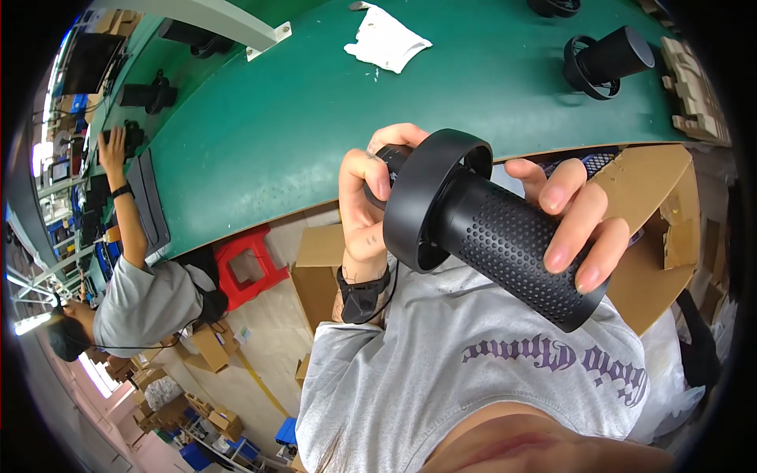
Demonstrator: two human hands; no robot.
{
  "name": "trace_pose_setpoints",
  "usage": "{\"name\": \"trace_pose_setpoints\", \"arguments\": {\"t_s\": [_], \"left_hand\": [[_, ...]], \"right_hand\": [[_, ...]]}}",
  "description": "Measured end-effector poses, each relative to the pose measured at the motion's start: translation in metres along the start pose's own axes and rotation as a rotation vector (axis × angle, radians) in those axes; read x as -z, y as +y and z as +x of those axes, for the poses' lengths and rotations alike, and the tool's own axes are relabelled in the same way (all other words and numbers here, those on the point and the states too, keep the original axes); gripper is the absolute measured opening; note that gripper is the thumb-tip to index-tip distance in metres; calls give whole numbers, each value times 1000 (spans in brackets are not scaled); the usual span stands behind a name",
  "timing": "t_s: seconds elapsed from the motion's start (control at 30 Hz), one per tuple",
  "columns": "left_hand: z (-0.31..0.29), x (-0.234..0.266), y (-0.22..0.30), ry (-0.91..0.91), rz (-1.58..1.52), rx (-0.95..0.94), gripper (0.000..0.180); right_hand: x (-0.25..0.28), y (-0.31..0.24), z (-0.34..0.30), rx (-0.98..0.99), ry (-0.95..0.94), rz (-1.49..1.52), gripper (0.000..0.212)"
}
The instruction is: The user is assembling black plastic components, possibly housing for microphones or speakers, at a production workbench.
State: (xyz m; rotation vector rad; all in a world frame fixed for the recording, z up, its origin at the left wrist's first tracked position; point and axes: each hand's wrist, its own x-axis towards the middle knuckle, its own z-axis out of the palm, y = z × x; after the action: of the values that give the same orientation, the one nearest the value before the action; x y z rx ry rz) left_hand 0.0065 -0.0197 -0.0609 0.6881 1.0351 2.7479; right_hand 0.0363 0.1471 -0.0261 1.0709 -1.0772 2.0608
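A black ringed device (505, 244) with a dimpled barrel is tilted in front of my chest, over the table's near edge. My left hand (364, 189) is closed round its narrow end behind the wide ring (410, 205), and a black band sits on that wrist. On the barrel's far side, the fingers of my right hand (579, 217) curl over the dimples near the flat end. My right palm is hidden behind the barrel. A similar black device (611, 63) lies at the table's far right.
The green table (260, 142) carries a white glove (388, 39), another black part (553, 6) and pale moulded trays (694, 91). An open cardboard box (643, 229) stands at right. A red stool (251, 268) is left, near a co-worker (150, 292) reaching toward a black part (130, 138).
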Motion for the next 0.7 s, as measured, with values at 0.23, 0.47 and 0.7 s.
{"name": "trace_pose_setpoints", "arguments": {"t_s": [0.23, 0.47, 0.7], "left_hand": [[-2, -6, -4, 67, -106, 2, 29], [6, -4, -6, 36, -153, -40, 26], [7, 4, -7, 89, -74, 27, 30]], "right_hand": [[-6, -2, -1, -21, 122, 57, 8], [3, -1, 3, 9, -4, 58, 6], [8, -12, 13, -81, -217, -40, 10]]}}
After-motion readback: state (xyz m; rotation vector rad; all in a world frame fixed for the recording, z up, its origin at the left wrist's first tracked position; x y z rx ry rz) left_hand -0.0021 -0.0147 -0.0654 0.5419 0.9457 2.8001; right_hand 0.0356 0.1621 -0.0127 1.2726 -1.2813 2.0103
